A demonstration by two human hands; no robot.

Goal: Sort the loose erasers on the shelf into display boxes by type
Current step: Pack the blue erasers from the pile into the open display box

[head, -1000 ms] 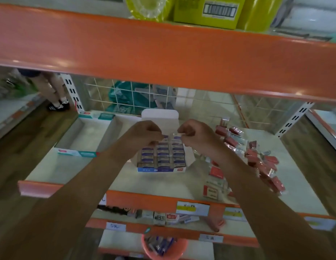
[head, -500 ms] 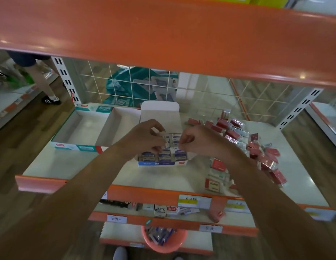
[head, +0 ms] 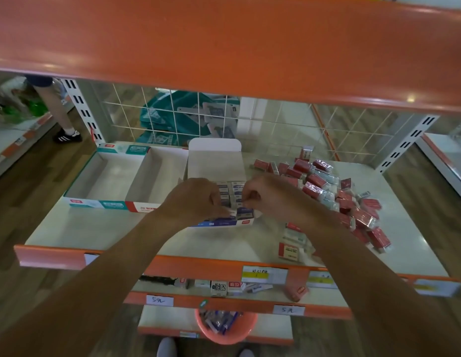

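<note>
A blue-fronted display box (head: 225, 222) with its white lid flap up stands in the middle of the shelf, filled with rows of blue-banded erasers (head: 238, 188). My left hand (head: 192, 199) and my right hand (head: 265, 195) are both over the box, fingers curled, and between their fingertips they pinch a small eraser down among the rows. A heap of loose red-wrapped erasers (head: 337, 194) lies to the right of the box. A few more red-labelled erasers (head: 290, 249) lie near the shelf's front edge.
Left of the blue box stand a teal-edged display box (head: 95, 202) and a red-edged one (head: 144, 207), both open. The orange shelf above (head: 224, 47) overhangs. Lower shelves hold small boxes, an orange bucket (head: 225, 328) below. A person's legs (head: 59, 112) stand far left.
Both hands have come down and toward the front rows of the blue box, still pinching together. The camera has tilted down, showing more of the lower shelves.
</note>
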